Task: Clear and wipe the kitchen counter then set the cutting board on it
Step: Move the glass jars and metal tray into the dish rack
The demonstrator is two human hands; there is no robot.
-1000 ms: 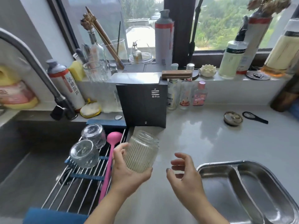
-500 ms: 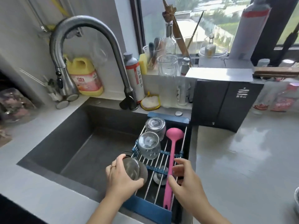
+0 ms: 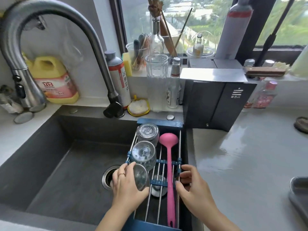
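Head camera looked down. Nearest to it, the left hand (image 3: pixel 126 185) had its grip curled round a glass jar (image 3: pixel 140 178). The jar was tipped on its side at the near left corner of the rack (image 3: pixel 179 161), which sat over the sink (image 3: pixel 66 164). The right hand (image 3: pixel 191 185) was just beside the rack's right rail, next to the pink ladle (image 3: pixel 170 172). Its grip was loose and held nothing. I could not tell if its fingertips touched the rail.

The jar sat right at the rack's edge, with the drain hole (image 3: pixel 107 178) below it. If the hand let go while the jar was tipped, I think it could roll off the bars and crack in the sink. It was also very close to the next glass (image 3: pixel 143 155), so a bump could chip both. A second glass (image 3: pixel 147 133) stood upside down behind that one. The right hand could also knock the ladle and make it slip.

Farther right, the tabletop (image 3: pixel 241 164) looked shiny and maybe wet. A board put there before wiping might slide. A metal tray (image 3: pixel 298 189) and a small lid (image 3: pixel 300 125) sat on it, so clearing looked not done. The cutting board did not show anywhere.
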